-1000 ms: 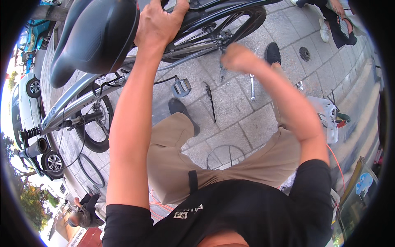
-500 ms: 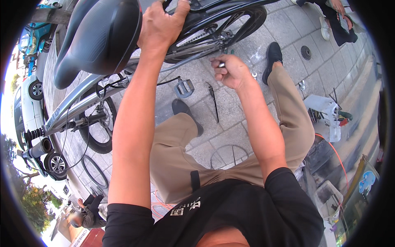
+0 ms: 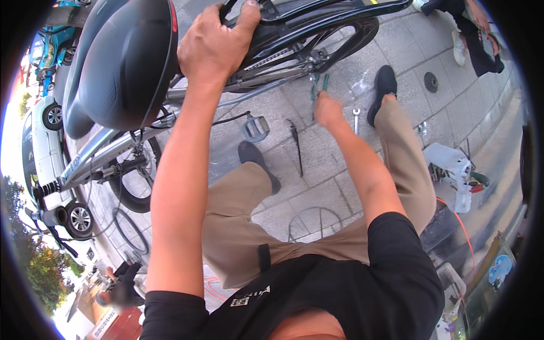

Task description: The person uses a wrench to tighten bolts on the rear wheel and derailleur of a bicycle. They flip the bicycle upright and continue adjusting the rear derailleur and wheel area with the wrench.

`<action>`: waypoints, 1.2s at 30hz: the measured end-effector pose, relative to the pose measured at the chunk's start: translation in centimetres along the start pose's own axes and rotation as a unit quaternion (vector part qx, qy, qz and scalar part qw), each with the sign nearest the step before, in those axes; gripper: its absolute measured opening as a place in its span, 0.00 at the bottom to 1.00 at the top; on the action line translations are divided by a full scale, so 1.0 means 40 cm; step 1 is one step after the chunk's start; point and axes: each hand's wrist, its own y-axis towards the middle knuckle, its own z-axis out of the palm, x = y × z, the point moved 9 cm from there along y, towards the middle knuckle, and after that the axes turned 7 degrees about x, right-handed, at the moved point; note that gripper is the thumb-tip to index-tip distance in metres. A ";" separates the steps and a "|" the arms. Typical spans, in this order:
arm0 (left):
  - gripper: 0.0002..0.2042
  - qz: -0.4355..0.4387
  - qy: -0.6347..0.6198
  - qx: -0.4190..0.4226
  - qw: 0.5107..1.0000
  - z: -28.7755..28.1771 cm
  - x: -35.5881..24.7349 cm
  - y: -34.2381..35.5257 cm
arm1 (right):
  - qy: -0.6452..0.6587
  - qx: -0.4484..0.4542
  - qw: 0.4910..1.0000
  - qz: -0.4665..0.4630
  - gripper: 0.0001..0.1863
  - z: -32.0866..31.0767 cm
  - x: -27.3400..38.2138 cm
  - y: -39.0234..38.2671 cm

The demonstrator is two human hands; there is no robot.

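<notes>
Two hands: both the person's own, raised toward a bicycle that stands over a paved sidewalk.
Left hand: fingers curled tight around the dark frame tube just behind the saddle, thumb at the tube's top edge.
Right hand: blurred, reaching toward the rear wheel area, closed around green-handled pliers; how the fingers sit on the handles cannot be told.
Saddle: wide, black, close to the camera, left of the gripping hand.
Rear wheel: black tyre, just beyond the pliers, chain and stays beside it.
Pedal: grey, hanging on its crank between the two forearms.
Wrench: silver, lying on the paving stones just right of the right hand.
Dark slim tool: lying on the paving near the pedal.
Legs: tan trousers, black shoes, one shoe below the pedal, the other by the wrench.
White car: parked at the left edge.
</notes>
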 end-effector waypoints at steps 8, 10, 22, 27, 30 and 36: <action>0.40 0.006 0.001 -0.004 1.000 0.004 0.003 0.016 | 0.258 0.064 0.964 0.025 0.19 0.061 0.186 -0.104; 0.41 0.005 0.013 -0.017 1.000 0.007 0.015 0.015 | 0.408 0.143 0.900 0.056 0.21 0.037 0.241 -0.145; 0.42 -0.016 0.010 0.007 1.000 0.004 0.003 0.003 | 0.441 0.160 0.881 0.062 0.24 -0.056 0.291 -0.196; 0.42 -0.001 0.013 0.008 1.000 0.000 -0.011 0.001 | 0.507 0.166 0.834 0.141 0.21 -0.051 0.330 -0.201; 0.41 0.007 0.012 -0.004 1.000 0.000 -0.011 -0.001 | 0.499 0.146 0.842 0.144 0.20 -0.047 0.326 -0.200; 0.41 -0.004 0.002 0.003 1.000 0.001 -0.006 -0.001 | 0.503 0.141 0.845 0.117 0.17 -0.023 0.345 -0.153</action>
